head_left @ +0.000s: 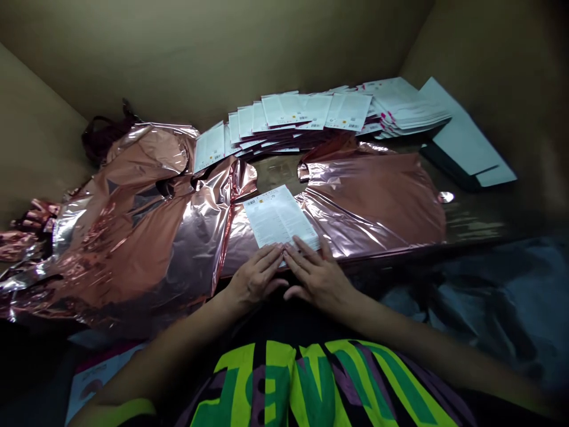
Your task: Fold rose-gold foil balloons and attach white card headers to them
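A white printed card packet (278,218) lies on rose-gold foil sheets (377,201) at the table's near edge. My left hand (255,276) and my right hand (313,273) rest side by side, fingers flat and pressing on the packet's near end. Neither hand grips anything. A large crumpled pile of the same rose-gold foil (133,231) spreads to the left of my hands.
A fanned row of several white packets (306,112) runs along the back of the table, ending in a stack (404,107) at the right. A flat white-and-dark box (466,148) lies far right. Brown cardboard walls (222,53) enclose the table. A dark bag (104,133) sits back left.
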`<state>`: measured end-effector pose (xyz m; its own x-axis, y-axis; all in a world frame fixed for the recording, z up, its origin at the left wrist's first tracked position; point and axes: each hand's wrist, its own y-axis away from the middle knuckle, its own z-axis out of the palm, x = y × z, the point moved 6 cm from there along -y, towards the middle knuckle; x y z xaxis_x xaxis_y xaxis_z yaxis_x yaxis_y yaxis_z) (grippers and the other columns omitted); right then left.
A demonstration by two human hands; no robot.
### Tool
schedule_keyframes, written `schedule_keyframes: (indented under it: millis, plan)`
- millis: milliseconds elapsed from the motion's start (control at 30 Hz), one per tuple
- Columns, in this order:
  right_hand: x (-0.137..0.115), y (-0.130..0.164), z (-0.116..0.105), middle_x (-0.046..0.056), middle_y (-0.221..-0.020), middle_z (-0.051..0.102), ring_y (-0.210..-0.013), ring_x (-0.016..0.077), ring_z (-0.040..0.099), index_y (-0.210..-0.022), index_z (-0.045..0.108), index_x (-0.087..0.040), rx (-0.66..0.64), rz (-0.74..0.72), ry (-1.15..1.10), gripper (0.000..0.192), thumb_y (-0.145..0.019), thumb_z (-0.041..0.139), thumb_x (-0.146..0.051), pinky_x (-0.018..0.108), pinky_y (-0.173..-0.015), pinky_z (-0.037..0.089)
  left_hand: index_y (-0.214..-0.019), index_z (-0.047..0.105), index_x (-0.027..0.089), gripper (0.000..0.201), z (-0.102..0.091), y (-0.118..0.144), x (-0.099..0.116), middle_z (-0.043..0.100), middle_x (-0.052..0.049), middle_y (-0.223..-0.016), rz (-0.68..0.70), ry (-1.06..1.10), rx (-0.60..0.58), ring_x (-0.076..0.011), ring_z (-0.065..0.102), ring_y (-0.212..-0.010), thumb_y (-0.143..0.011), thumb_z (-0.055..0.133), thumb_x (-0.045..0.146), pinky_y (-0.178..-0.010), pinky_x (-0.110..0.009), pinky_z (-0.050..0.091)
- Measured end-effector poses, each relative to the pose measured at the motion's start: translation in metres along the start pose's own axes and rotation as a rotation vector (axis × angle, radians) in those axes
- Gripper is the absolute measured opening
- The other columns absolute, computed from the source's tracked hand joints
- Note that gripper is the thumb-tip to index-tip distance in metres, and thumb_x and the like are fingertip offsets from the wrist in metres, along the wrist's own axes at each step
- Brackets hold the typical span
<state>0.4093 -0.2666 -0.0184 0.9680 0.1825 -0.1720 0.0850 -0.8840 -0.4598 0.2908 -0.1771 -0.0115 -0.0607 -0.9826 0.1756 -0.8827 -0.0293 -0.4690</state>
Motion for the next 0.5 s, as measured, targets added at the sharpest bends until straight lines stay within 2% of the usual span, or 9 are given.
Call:
schedule_keyframes:
  millis: [67, 133, 200, 233, 300, 367, 400, 433, 500]
  plan:
    - [0.002, 0.004, 0.003, 0.012, -0.141, 0.055, -0.138, 0.0345, 0.04, -0.136, 0.055, -0.016, -0.065, 0.032, 0.03, 0.06, -0.092, 0.053, -0.056, 0.067, -0.115, 0.016, -0.132, 0.052, 0.007, 0.037, 0.003, 0.003, 0.002, 0.063, -0.02, -0.129, 0.049, -0.047, -0.017, -0.0274, 0.052, -0.131, -0.096, 0.049, 0.017, -0.105, -0.043, 0.053]
    - [0.021, 0.012, 0.0, 0.011, -0.139, 0.057, -0.138, 0.035, 0.04, -0.138, 0.054, -0.018, -0.092, 0.166, 0.089, 0.055, -0.095, 0.051, -0.052, 0.068, -0.116, 0.008, -0.129, 0.055, 0.006, 0.037, 0.001, 0.004, 0.005, 0.065, -0.019, -0.125, 0.086, -0.084, -0.001, -0.0275, 0.054, -0.129, -0.095, 0.041, 0.01, -0.103, -0.043, 0.054]
    - [0.041, 0.02, -0.01, 0.015, -0.137, 0.058, -0.14, 0.0383, 0.036, -0.139, 0.053, -0.015, -0.048, 0.292, 0.152, 0.054, -0.096, 0.05, -0.047, 0.07, -0.115, 0.005, -0.123, 0.059, 0.005, 0.037, -0.01, -0.001, 0.009, 0.07, -0.018, -0.116, 0.112, -0.083, 0.048, -0.0274, 0.06, -0.121, -0.092, 0.039, 0.008, -0.1, -0.042, 0.056]
    - [0.046, 0.023, -0.015, 0.018, -0.139, 0.055, -0.143, 0.0406, 0.03, -0.141, 0.051, -0.012, 0.011, 0.318, 0.163, 0.059, -0.094, 0.052, -0.049, 0.071, -0.114, 0.005, -0.12, 0.061, 0.006, 0.035, -0.02, -0.008, 0.012, 0.072, -0.017, -0.111, 0.109, -0.074, 0.088, -0.0262, 0.064, -0.116, -0.092, 0.04, 0.007, -0.098, -0.039, 0.057]
    - [0.043, 0.021, -0.021, 0.027, -0.149, 0.04, -0.147, 0.0444, 0.016, -0.147, 0.039, -0.004, 0.165, 0.301, 0.095, 0.085, -0.086, 0.058, -0.06, 0.071, -0.113, 0.011, -0.119, 0.062, 0.008, 0.032, -0.048, -0.027, 0.018, 0.074, -0.014, -0.105, 0.061, -0.056, 0.211, -0.0221, 0.071, -0.104, -0.092, 0.047, 0.008, -0.093, -0.032, 0.059]
    - [0.035, 0.01, -0.016, 0.03, -0.157, 0.021, -0.148, 0.0454, 0.009, -0.153, 0.023, -0.001, 0.278, 0.296, -0.137, 0.11, -0.077, 0.064, -0.068, 0.068, -0.114, 0.02, -0.122, 0.063, 0.012, 0.032, -0.079, -0.05, 0.024, 0.076, -0.01, -0.099, -0.047, -0.004, 0.348, -0.0168, 0.074, -0.088, -0.092, 0.053, 0.008, -0.083, -0.023, 0.061]
    - [0.033, 0.002, -0.01, 0.028, -0.157, 0.021, -0.147, 0.0443, 0.015, -0.154, 0.022, -0.003, 0.31, 0.325, -0.31, 0.108, -0.077, 0.065, -0.067, 0.065, -0.113, 0.025, -0.122, 0.064, 0.015, 0.032, -0.091, -0.061, 0.026, 0.077, -0.007, -0.095, -0.091, 0.052, 0.394, -0.0143, 0.074, -0.081, -0.092, 0.056, 0.01, -0.077, -0.019, 0.061]
    - [0.033, -0.009, -0.004, 0.026, -0.155, 0.029, -0.145, 0.0419, 0.025, -0.153, 0.026, -0.006, 0.326, 0.356, -0.469, 0.099, -0.081, 0.061, -0.064, 0.061, -0.112, 0.032, -0.121, 0.066, 0.018, 0.031, -0.099, -0.072, 0.027, 0.077, -0.004, -0.091, -0.114, 0.13, 0.416, -0.0122, 0.074, -0.075, -0.092, 0.057, 0.012, -0.071, -0.016, 0.06]
    - [0.042, -0.033, 0.004, 0.018, -0.138, 0.055, -0.129, 0.0356, 0.052, -0.143, 0.047, -0.016, 0.332, 0.453, -0.762, 0.069, -0.088, 0.051, -0.058, 0.052, -0.102, 0.047, -0.118, 0.068, 0.022, 0.028, -0.1, -0.089, 0.019, 0.077, -0.002, -0.092, -0.132, 0.296, 0.401, -0.011, 0.073, -0.072, -0.091, 0.061, 0.018, -0.068, -0.016, 0.06]
